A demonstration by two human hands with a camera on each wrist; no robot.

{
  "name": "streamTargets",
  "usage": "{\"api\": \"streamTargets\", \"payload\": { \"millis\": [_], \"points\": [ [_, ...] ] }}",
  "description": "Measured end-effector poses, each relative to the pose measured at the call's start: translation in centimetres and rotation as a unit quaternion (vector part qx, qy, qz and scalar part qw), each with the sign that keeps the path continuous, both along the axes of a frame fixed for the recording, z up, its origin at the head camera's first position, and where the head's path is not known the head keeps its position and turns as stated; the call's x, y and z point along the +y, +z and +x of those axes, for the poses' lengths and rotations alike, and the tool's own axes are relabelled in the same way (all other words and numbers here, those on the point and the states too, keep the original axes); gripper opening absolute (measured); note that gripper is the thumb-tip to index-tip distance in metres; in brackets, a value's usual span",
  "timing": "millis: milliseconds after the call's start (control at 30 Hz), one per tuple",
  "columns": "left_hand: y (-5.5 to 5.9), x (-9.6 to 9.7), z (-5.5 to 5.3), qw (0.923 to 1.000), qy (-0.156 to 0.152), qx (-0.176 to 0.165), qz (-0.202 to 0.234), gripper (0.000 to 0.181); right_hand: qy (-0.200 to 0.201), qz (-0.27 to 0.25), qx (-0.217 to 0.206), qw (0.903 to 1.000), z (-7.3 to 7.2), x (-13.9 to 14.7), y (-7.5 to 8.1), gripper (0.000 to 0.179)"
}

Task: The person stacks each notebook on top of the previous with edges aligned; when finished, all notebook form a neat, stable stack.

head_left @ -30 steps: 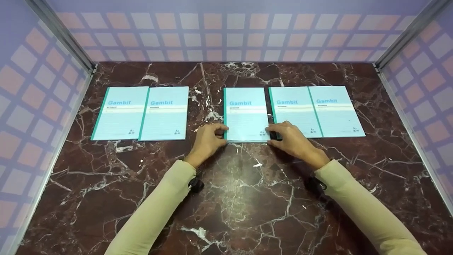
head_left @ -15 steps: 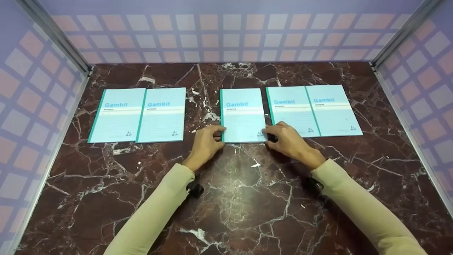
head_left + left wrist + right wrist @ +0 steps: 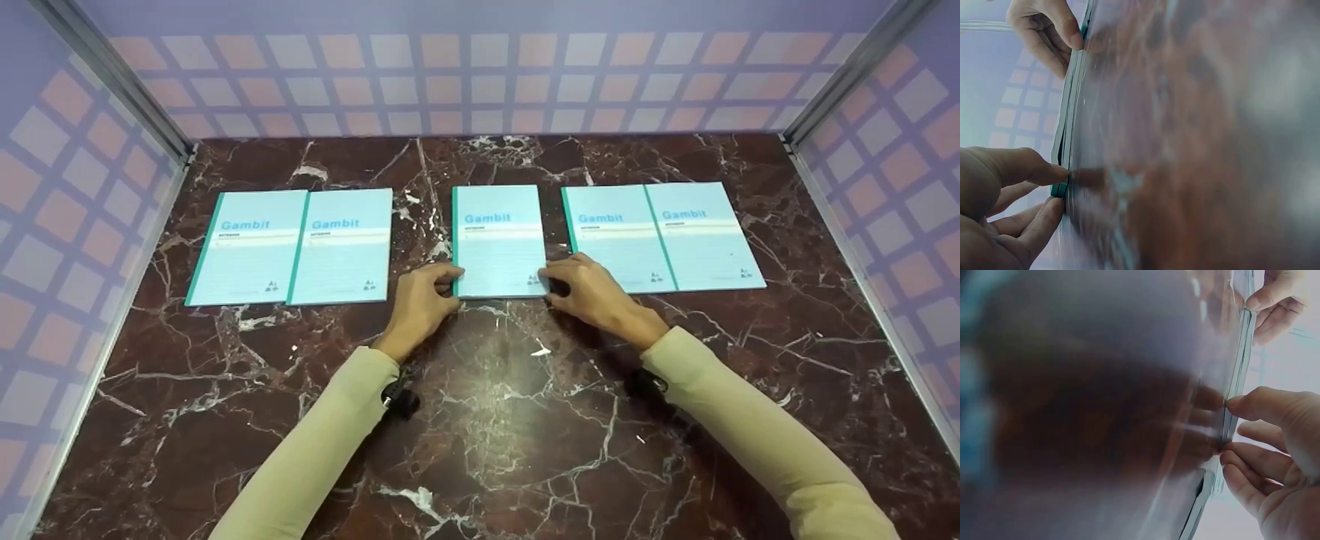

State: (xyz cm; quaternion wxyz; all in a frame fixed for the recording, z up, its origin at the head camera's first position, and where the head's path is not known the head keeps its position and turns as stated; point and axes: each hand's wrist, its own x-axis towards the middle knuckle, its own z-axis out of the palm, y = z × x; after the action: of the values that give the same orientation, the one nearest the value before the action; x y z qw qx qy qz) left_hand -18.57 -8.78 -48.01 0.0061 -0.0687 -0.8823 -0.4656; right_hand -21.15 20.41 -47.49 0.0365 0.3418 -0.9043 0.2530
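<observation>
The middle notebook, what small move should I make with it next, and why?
I'd probably slide the middle notebook slightly left: the left hand holds its left edge, the right hand its opposite edge, and the gap to the left pair of notebooks is wider than that to the right pair, so this would likely even the spacing.

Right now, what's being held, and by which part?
The middle Gambit notebook: the left hand grips its green spine, the right hand its opposite edge, both near the person's end.
</observation>
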Motion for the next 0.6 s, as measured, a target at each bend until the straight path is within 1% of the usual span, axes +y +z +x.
{"api": "streamTargets", "payload": {
  "millis": [100,233,367,500,600],
  "points": [
    [0.2,-0.6,0.0,1.0000,0.001,-0.007,-0.006,0.043,0.007,-0.007,0.007,0.9999,-0.5,-0.5,-0.1,0.039],
    [0.1,-1.1,0.1,0.9999,0.002,-0.008,-0.011,0.043,0.014,-0.021,0.009,0.9996,-0.8,-1.0,-0.2,0.038],
    [0.0,-1.4,-0.1,1.0000,-0.003,-0.005,-0.007,0.045,-0.008,-0.032,-0.012,0.9994,-0.7,-1.1,-0.2,0.039],
    [-0.2,-1.5,-0.1,0.9999,-0.007,0.009,-0.005,0.044,-0.037,-0.028,-0.042,0.9981,-0.6,-1.1,-0.1,0.039],
    [-0.2,-1.5,-0.1,0.9998,-0.008,0.017,-0.002,0.043,-0.043,-0.024,-0.050,0.9975,-0.5,-1.2,-0.1,0.037]
  ]
}}
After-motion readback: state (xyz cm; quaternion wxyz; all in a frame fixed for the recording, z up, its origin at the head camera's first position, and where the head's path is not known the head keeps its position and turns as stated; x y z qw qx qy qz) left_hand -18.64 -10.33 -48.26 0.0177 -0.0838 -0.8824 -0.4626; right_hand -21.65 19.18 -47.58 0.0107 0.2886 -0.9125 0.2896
